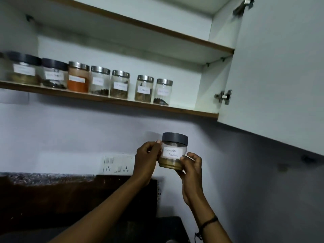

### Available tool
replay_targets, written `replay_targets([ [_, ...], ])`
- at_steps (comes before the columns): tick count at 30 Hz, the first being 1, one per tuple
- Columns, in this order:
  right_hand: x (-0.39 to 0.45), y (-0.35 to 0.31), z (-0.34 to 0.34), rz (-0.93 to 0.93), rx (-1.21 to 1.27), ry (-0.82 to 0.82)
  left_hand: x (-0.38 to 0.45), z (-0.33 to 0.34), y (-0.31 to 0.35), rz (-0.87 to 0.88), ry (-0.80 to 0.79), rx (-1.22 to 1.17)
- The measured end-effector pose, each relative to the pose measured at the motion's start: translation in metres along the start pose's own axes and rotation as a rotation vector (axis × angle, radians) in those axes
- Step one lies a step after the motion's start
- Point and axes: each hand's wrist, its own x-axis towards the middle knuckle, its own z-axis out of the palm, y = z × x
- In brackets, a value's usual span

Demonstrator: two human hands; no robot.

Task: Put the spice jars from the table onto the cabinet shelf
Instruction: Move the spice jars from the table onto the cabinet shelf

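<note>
A clear spice jar (pixel 172 151) with a grey lid, a handwritten white label and tan powder at its bottom is held upright between both hands, below the cabinet shelf (pixel 112 101). My left hand (pixel 147 160) grips its left side. My right hand (pixel 190 170) holds its lower right side. Several labelled jars stand in a row on the shelf: two with dark lids at the left (pixel 24 69), then steel-lidded ones, among them an orange-filled jar (pixel 78 77); the rightmost jar (pixel 163 92) stands at the row's end. Bare shelf lies to the right of it.
The open cabinet door (pixel 280 67) hangs at the right, with a hinge (pixel 224 97) on its inner side. An upper shelf (pixel 157 28) runs above. A wall socket panel (pixel 118 164) sits behind my hands. A dark counter (pixel 52 199) lies below.
</note>
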Motion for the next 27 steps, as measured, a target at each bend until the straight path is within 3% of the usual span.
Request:
replay_targets([
  [12,0.090,-0.077,0.048,-0.333,-0.253,0.106,0.067,0.047,0.091,0.524,-0.011,0.279],
  [19,0.164,-0.098,0.061,-0.413,-0.518,0.079,0.129,0.086,0.113,0.462,-0.035,0.419],
  [27,0.239,-0.094,0.064,-0.365,-0.852,0.067,0.188,0.108,0.115,0.280,-0.224,0.665],
])
